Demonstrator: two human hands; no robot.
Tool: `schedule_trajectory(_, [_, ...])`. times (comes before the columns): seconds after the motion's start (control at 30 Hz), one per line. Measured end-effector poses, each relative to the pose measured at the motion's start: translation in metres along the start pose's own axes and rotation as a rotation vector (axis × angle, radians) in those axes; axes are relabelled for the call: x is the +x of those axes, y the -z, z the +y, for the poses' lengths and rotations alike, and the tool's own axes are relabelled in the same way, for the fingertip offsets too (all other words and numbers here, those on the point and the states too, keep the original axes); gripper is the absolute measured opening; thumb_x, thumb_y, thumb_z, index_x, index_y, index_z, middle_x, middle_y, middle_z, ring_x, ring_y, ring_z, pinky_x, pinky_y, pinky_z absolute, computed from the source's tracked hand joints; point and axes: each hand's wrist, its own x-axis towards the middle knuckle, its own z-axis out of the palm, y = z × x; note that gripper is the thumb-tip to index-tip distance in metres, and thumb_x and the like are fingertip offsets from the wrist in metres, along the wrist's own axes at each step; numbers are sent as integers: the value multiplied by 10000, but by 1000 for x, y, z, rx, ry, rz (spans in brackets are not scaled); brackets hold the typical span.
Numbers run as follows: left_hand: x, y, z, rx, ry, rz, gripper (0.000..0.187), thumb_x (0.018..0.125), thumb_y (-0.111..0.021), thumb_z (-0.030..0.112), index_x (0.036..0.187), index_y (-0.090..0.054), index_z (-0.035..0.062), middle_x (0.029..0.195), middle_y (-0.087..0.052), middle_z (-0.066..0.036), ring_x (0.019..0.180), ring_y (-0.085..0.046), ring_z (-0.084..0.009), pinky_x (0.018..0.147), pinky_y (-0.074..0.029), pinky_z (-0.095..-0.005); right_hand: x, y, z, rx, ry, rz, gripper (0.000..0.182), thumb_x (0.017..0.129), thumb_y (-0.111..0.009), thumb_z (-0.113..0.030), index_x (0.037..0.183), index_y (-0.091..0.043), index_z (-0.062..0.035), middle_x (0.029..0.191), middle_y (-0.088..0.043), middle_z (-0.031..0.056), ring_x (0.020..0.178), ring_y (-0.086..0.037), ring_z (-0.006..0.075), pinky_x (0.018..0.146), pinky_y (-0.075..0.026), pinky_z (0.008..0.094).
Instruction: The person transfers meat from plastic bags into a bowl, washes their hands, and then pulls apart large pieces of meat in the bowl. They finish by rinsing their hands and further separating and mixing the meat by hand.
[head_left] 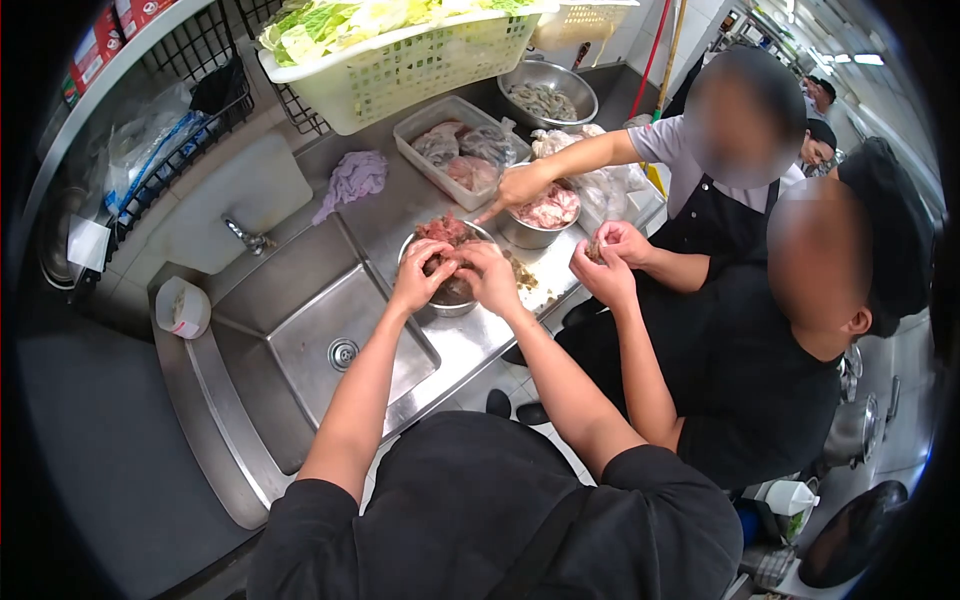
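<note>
Tub, white, round and plastic (183, 308), stands beside the deep stainless-steel sink (300, 325). A crumpled lilac cloth (355, 180) lies on the metal desk (388, 218) behind the sink. The left hand (416, 272) and right hand (487, 276) meet over a round steel bowl (453, 311), fingers curled inward at a dark mass; whether they grip any of it, I cannot tell. Red minced meat (444, 230) sits in the bowl's far side. The bowl rests near the sink's edge, so a hard push leftward could tip it in. Right of it, a co-worker's pointing hand (524, 184) reaches close to the bowl and might bump the fingers. Brown scraps (524, 272) dirty the desk; wet residue there could let the bowl slide. Farther right, another co-worker's hands (606, 262) pinch a small brown lump, which could crumble if squeezed hard.
</note>
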Motion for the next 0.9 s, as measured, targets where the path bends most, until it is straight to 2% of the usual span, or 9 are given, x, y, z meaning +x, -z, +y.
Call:
schedule_trajectory(0.1, [-2,-6,6,87,35,15,390,867,-836,331,1154,-724,92,1154,-701,-94,1203,-593,-299,1058,-460,-431,5,16,4,165,-110,-73,359,873,-720,44,1224,-724,-36,1233,-715,153,1083,-707,295,887,-585,359])
schedule_trajectory(0.2, [-2,-14,3,146,139,74,405,853,-843,352,1149,-716,107,1156,-689,-87,1209,-582,-306,1038,-459,-442,0,22,12,183,-181,0,313,888,-698,54,1188,-732,-29,1170,-732,156,1019,-727,277,881,-577,351])
schedule_trajectory(0.33, [-3,-18,9,208,152,55,396,848,-838,363,1133,-709,119,1178,-681,-83,1228,-568,-305,1046,-426,-460,15,13,38,-5,-321,108,171,928,-695,-45,1089,-741,-5,1083,-735,179,920,-736,293,832,-576,378])
schedule_trajectory(0.4, [-5,-20,8,283,94,68,415,835,-835,369,1143,-696,129,1186,-680,-75,1259,-550,-302,1072,-380,-478,35,8,48,-66,-240,146,197,942,-696,-112,1089,-751,7,1034,-752,197,887,-747,309,818,-575,403])
schedule_trajectory(0.47, [-10,-20,10,314,69,59,426,829,-834,370,1150,-690,130,1194,-678,-71,1277,-541,-298,1088,-362,-485,53,4,53,52,-461,-42,239,943,-698,-142,1120,-759,6,978,-766,207,874,-757,321,823,-573,411])
schedule_trajectory(0.5, [-12,-20,11,342,45,52,436,823,-833,370,1157,-685,132,1203,-677,-66,1295,-531,-293,1104,-344,-493,58,2,54,56,-460,-39,239,943,-698,-142,1120,-759,6,978,-766,207,874,-757,321,823,-573,411])
schedule_trajectory(0.6, [-12,-20,9,342,12,56,449,812,-835,368,1159,-682,128,1220,-675,-64,1313,-524,-291,1109,-345,-495,66,-6,59,-5,-458,-162,296,902,-736,-169,1155,-767,-18,967,-774,206,914,-766,316,854,-576,396])
schedule_trajectory(0.67, [-12,-17,14,341,21,46,468,809,-836,370,1170,-674,121,1258,-666,-67,1332,-512,-289,1117,-336,-504,65,-11,56,-21,-453,-148,309,880,-751,-170,1148,-771,-19,967,-776,203,916,-766,316,860,-577,397])
schedule_trajectory(0.9, [-9,-19,22,480,34,-36,604,836,-803,468,1347,-645,188,1315,-628,-59,1377,-450,-300,1135,-309,-519,72,-14,62,-81,-411,-191,312,787,-801,-133,1074,-783,-12,948,-777,195,925,-765,317,874,-582,396])
